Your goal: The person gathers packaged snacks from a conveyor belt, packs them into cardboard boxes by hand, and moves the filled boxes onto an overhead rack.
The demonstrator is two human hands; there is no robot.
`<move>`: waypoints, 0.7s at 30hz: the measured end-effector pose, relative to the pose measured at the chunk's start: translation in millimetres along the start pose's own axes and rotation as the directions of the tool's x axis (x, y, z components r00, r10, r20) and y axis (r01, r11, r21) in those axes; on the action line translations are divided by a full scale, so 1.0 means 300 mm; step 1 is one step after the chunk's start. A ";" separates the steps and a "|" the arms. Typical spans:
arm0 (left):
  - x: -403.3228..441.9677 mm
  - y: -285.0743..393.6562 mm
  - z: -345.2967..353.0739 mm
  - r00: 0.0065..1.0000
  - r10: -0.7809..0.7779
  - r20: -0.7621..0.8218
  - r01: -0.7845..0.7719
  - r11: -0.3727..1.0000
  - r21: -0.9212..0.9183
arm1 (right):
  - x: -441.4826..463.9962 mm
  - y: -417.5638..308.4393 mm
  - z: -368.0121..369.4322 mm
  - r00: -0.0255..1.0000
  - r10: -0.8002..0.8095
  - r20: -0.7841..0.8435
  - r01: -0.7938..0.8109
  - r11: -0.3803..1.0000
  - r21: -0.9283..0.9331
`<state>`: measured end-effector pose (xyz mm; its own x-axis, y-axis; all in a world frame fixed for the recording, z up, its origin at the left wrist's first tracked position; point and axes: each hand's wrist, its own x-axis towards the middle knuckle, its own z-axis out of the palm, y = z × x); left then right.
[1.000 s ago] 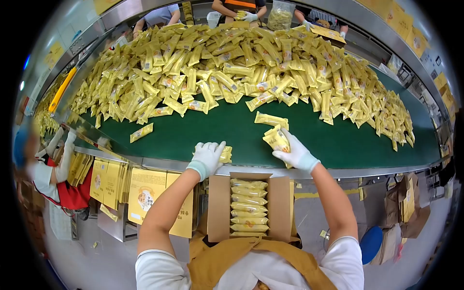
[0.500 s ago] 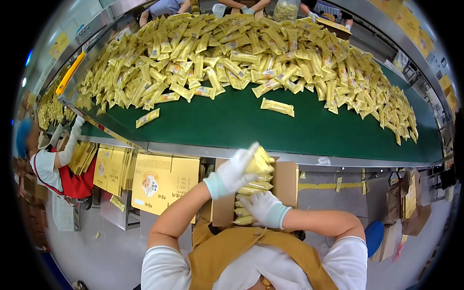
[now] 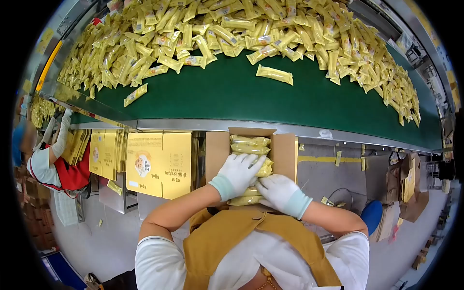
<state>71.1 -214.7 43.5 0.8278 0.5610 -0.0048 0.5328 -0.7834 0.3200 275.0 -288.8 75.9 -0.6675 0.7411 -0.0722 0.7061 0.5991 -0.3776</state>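
Observation:
An open cardboard box [image 3: 284, 153] stands in front of my body, with yellow wrapped packets [image 3: 250, 145] lying in a column inside. My left hand [image 3: 238, 175], in a white glove, reaches into the box from the left, its fingers wrapped over a yellow packet [image 3: 265, 167] near the middle. Close beside it, my right hand [image 3: 280, 192], also gloved, is over the lower right part of the box. Its fingertips rest against the packets, and what they may grip is hidden.
A green conveyor belt [image 3: 208, 99] carries a large heap of yellow packets [image 3: 232, 29]. Two loose packets lie before the heap. Flat yellow cartons [image 3: 157, 166] stand at left. A co-worker in a red apron [image 3: 72, 169] is further left. A blue stool [image 3: 371, 217] stands at right.
Both hands have gone from the belt to the box, bringing packets with them. Since half a second ago, my left hand has lowered into the box. The view has tilted downward.

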 end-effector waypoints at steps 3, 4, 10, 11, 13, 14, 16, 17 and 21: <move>-0.004 0.034 -0.002 0.994 -0.067 0.089 0.067 0.998 0.000 | 0.020 0.041 -0.131 0.964 0.189 0.185 -0.168 0.978 -0.122; -0.004 0.058 -0.034 0.988 -0.094 0.120 0.096 0.995 -0.007 | 0.018 0.088 -0.138 0.975 0.224 0.012 -0.222 0.971 -0.095; 0.039 0.078 -0.038 0.961 -0.134 0.242 0.117 0.990 0.082 | 0.194 0.230 -0.132 0.790 0.433 -0.433 -0.388 0.901 0.194; 0.036 0.076 -0.037 0.957 -0.125 0.263 0.111 0.991 0.070 | 0.228 0.253 -0.120 0.794 0.521 -0.311 -0.449 0.850 0.277; 0.041 0.060 -0.043 0.953 -0.114 0.280 0.101 0.993 0.063 | 0.294 0.394 -0.077 0.846 0.534 -0.015 -0.395 0.645 0.655; 0.034 0.060 -0.046 0.964 -0.097 0.248 0.090 0.995 0.040 | 0.292 0.426 -0.041 0.831 0.556 -0.018 -0.446 0.685 0.576; 0.011 0.057 -0.015 0.990 -0.041 0.136 0.051 0.996 -0.073 | 0.288 0.460 0.043 0.810 0.581 -0.080 -0.450 0.703 0.550; 0.001 0.057 -0.009 0.997 -0.013 0.079 0.023 0.992 -0.128 | 0.278 0.448 0.055 0.785 0.613 -0.090 -0.477 0.690 0.544; -0.114 0.027 -0.088 0.883 -0.181 -0.432 -0.050 0.880 -0.472 | 0.188 0.269 -0.062 0.822 0.272 -0.501 -0.192 0.960 0.206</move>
<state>42.5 -233.1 71.1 0.5589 0.7531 0.3471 0.3444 -0.5916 0.7289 298.7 -193.0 58.4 -0.2378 0.9236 0.3006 0.7569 0.3701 -0.5386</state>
